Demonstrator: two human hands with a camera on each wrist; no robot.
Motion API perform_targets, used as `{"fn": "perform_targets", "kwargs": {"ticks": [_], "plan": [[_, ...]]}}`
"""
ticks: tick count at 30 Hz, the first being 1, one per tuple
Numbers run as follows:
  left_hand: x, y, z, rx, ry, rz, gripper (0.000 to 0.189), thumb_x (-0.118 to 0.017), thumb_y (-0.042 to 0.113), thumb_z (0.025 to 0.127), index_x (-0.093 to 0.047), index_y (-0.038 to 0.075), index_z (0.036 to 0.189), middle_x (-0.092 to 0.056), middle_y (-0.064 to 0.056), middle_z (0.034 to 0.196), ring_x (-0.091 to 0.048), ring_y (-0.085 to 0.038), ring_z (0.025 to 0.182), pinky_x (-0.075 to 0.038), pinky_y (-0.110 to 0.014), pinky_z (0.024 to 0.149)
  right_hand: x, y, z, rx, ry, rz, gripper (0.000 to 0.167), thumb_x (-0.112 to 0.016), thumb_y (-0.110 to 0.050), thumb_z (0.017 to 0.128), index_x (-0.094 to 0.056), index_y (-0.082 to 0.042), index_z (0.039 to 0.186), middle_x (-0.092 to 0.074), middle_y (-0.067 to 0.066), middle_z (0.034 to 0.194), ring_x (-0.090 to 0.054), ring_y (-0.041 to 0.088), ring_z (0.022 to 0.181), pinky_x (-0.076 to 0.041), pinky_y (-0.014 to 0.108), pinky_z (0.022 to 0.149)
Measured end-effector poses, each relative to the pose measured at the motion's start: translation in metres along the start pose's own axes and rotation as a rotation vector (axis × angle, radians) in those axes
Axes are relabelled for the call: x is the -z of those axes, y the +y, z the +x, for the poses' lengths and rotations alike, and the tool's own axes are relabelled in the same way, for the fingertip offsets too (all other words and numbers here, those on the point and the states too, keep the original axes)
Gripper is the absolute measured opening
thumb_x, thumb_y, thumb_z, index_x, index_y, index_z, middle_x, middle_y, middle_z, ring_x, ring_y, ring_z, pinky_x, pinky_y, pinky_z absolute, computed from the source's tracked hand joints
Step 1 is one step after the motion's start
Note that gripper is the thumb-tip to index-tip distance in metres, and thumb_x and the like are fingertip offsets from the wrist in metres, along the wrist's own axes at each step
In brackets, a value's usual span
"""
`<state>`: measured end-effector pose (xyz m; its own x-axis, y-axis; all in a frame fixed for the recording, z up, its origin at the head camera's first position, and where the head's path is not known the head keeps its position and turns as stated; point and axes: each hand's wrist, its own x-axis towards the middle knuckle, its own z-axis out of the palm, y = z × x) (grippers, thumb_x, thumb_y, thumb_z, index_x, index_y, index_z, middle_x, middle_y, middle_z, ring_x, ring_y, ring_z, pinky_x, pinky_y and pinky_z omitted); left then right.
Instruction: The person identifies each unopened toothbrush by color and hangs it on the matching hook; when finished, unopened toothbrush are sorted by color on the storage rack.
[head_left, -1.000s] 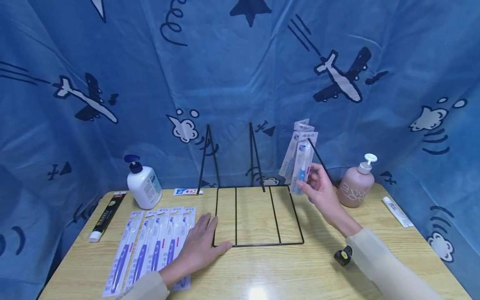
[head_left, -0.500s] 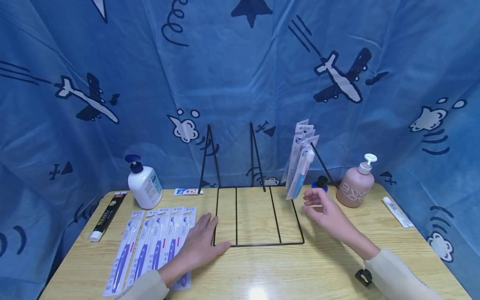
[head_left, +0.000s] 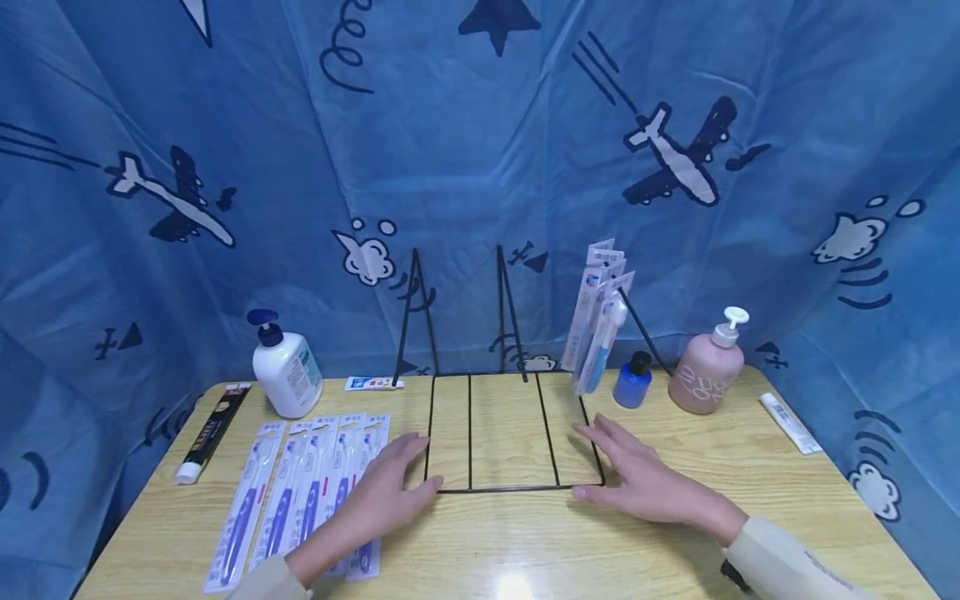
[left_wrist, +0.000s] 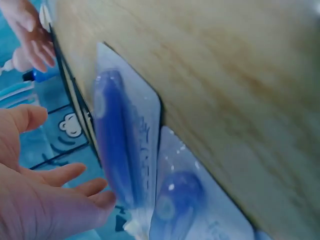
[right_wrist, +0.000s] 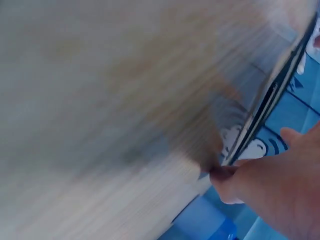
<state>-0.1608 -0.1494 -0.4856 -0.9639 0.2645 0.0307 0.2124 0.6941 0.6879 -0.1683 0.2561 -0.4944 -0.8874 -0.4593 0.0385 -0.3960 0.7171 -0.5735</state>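
A black wire rack (head_left: 513, 489) stands mid-table, its base flat and three prongs rising at the back. Several packaged blue toothbrushes (head_left: 597, 333) hang from the right prong. My left hand (head_left: 386, 496) is at the base's left side, fingers extended and thumb apart, holding nothing. Opposite it, my right hand (head_left: 645, 483) reaches over the base's right edge with straight fingers and an empty palm. Beside and partly beneath my left forearm lie several packaged purple toothbrushes (head_left: 243, 517); two of their packs (left_wrist: 122, 135) show close up in the left wrist view.
Behind the left packs stands a white pump bottle (head_left: 288, 375), with a black toothpaste tube (head_left: 215, 433) at its left and a small tube (head_left: 373, 383) to its right. A blue bottle (head_left: 632, 383), pink pump bottle (head_left: 705, 371) and white tube (head_left: 790, 423) are right. A blue curtain (head_left: 465, 167) hangs behind.
My right hand has let go of the hanging blue toothbrush pack and come down toward the rack's right edge, uncovering the blue bottle. My left hand has shifted slightly.
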Motion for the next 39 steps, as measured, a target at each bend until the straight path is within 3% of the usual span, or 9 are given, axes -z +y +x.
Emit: {"fn": "perform_targets", "kwargs": {"ticks": [7, 10, 13, 18, 24, 29, 32, 36, 39], "plan": [[0.025, 0.004, -0.022, 0.052, 0.041, -0.088, 0.06, -0.074, 0.034, 0.106, -0.057, 0.005, 0.156, -0.049, -0.02, 0.163, -0.041, -0.045, 0.153, -0.03, -0.066, 0.124, -0.01, -0.008, 0.022, -0.007, -0.014, -0.071, 0.088, -0.072, -0.064, 0.099, -0.043, -0.019, 0.169, -0.017, 0.037, 0.173, -0.015, 0.06, 0.158, -0.022, 0.087, 0.113], [0.043, 0.004, -0.037, 0.131, 0.054, -0.101, 0.06, -0.071, 0.039, 0.108, -0.055, 0.011, 0.158, -0.048, -0.017, 0.165, -0.037, -0.045, 0.156, -0.027, -0.067, 0.125, -0.013, -0.01, 0.028, -0.011, -0.018, -0.104, 0.088, -0.071, -0.064, 0.1, -0.043, -0.017, 0.169, -0.016, 0.038, 0.173, -0.013, 0.062, 0.158, -0.02, 0.086, 0.114], [0.062, -0.001, -0.052, 0.257, 0.06, -0.11, 0.063, -0.068, 0.046, 0.109, -0.051, 0.015, 0.162, -0.043, -0.017, 0.169, -0.032, -0.047, 0.157, -0.028, -0.068, 0.125, -0.016, -0.011, 0.031, -0.022, -0.02, -0.111, 0.089, -0.07, -0.064, 0.1, -0.043, -0.016, 0.169, -0.011, 0.041, 0.172, -0.009, 0.062, 0.158, -0.018, 0.085, 0.117], [0.095, -0.028, -0.072, 0.447, 0.068, -0.176, 0.075, -0.061, 0.054, 0.111, -0.037, 0.012, 0.168, -0.027, -0.024, 0.174, -0.025, -0.053, 0.158, -0.034, -0.064, 0.124, -0.016, -0.013, 0.033, -0.028, -0.026, -0.119, 0.091, -0.072, -0.065, 0.098, -0.043, -0.017, 0.169, -0.006, 0.045, 0.17, -0.006, 0.062, 0.158, -0.017, 0.085, 0.117], [0.132, -0.074, -0.085, 0.578, 0.101, -0.227, 0.091, -0.057, 0.059, 0.111, -0.022, 0.001, 0.171, -0.02, -0.032, 0.173, -0.017, -0.055, 0.158, -0.031, -0.063, 0.125, -0.014, -0.015, 0.037, -0.015, -0.05, -0.132, 0.087, -0.072, -0.065, 0.098, -0.045, -0.021, 0.168, -0.006, 0.047, 0.169, -0.007, 0.066, 0.156, -0.017, 0.086, 0.115], [0.14, -0.105, -0.091, 0.659, 0.085, -0.218, 0.105, -0.062, 0.063, 0.106, -0.014, -0.005, 0.171, -0.019, -0.039, 0.168, -0.022, -0.062, 0.152, -0.034, -0.07, 0.121, -0.012, -0.016, 0.038, -0.035, -0.085, -0.118, 0.086, -0.072, -0.065, 0.098, -0.045, -0.023, 0.168, -0.004, 0.046, 0.169, -0.005, 0.065, 0.157, -0.016, 0.087, 0.115], [0.138, -0.119, -0.089, 0.675, 0.062, -0.152, 0.113, -0.067, 0.066, 0.102, -0.015, -0.008, 0.169, -0.025, -0.043, 0.162, -0.031, -0.064, 0.145, -0.039, -0.072, 0.114, -0.012, -0.016, 0.036, -0.045, -0.09, -0.113, 0.086, -0.072, -0.065, 0.099, -0.044, -0.023, 0.169, -0.004, 0.046, 0.17, -0.004, 0.064, 0.157, -0.016, 0.087, 0.115], [0.135, -0.132, -0.081, 0.658, 0.018, -0.045, 0.118, -0.073, 0.065, 0.098, -0.018, -0.017, 0.163, -0.038, -0.045, 0.145, -0.047, -0.058, 0.126, -0.048, -0.068, 0.104, -0.011, -0.014, 0.035, -0.049, -0.087, -0.124, 0.086, -0.072, -0.065, 0.099, -0.045, -0.023, 0.168, -0.006, 0.045, 0.17, -0.004, 0.063, 0.158, -0.018, 0.087, 0.115], [0.136, -0.138, -0.076, 0.662, -0.022, -0.013, 0.117, -0.076, 0.059, 0.1, -0.016, -0.021, 0.161, -0.045, -0.042, 0.132, -0.05, -0.049, 0.114, -0.05, -0.062, 0.097, -0.012, -0.014, 0.035, -0.045, -0.085, -0.134, 0.086, -0.071, -0.066, 0.099, -0.044, -0.024, 0.168, -0.007, 0.044, 0.17, -0.005, 0.063, 0.158, -0.018, 0.086, 0.115]]}}
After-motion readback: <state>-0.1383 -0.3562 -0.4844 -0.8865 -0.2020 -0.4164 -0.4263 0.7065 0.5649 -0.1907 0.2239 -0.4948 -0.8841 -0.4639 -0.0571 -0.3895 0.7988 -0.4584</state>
